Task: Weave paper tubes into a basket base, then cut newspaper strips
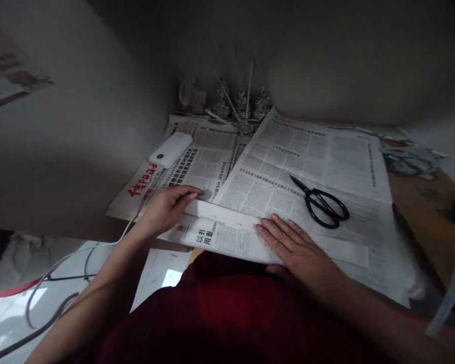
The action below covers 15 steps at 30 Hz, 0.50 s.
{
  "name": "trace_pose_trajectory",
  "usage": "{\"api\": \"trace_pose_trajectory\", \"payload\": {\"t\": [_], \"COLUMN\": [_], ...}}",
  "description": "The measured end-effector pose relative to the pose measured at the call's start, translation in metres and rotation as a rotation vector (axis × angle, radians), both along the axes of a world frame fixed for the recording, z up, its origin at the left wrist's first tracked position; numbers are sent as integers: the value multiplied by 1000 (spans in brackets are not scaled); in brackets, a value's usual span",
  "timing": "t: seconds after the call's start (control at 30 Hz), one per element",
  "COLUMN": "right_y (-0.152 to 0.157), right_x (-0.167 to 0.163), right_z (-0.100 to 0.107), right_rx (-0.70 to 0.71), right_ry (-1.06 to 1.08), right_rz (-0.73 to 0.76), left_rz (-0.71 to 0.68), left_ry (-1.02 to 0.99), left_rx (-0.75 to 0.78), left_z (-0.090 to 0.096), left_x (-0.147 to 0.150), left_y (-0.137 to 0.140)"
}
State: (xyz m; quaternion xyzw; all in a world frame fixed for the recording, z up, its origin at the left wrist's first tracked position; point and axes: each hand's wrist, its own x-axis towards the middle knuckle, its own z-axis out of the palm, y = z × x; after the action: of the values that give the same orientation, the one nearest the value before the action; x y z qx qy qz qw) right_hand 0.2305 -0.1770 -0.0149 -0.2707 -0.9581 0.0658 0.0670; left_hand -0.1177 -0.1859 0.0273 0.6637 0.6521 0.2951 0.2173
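Note:
A long pale paper strip (227, 216) lies across the newspaper sheets (288, 156) near the front edge. My left hand (163, 210) pinches the strip's left end between thumb and fingers. Flat on the strip, fingers stretched out, rests my right hand (293, 245); its thumb is partly hidden below the paper's edge. Black-handled scissors (324, 205) lie on the newspaper just beyond my right hand, their tip pointing away to the left.
A white rounded device (171, 149) sits on the left newspapers, with a white cable (128, 226) near it. Several dark textured bundles (241, 103) with thin sticks and a plastic bag (191, 96) stand against the back wall. Bundled clear plastic (409, 161) lies at right on the brown tabletop (420, 202).

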Motion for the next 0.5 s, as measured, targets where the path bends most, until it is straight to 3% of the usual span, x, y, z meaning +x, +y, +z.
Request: {"api": "trace_pose_trajectory", "payload": {"t": [0.13,0.3,0.5], "right_y": [1,1,1], "right_x": [0,-1,-1], "right_z": [-1,-1,-2], "right_rx": [13,37,73], "right_ry": [-2,-15,-13], "right_rz": [9,12,19], "left_rz": [67,13,65], "left_ry": [-22,-14,230], "left_rx": [-26,-108,-157], "left_z": [2,5,5], "left_x": [-12,-8,2], "left_y": [-2,2,3]}}
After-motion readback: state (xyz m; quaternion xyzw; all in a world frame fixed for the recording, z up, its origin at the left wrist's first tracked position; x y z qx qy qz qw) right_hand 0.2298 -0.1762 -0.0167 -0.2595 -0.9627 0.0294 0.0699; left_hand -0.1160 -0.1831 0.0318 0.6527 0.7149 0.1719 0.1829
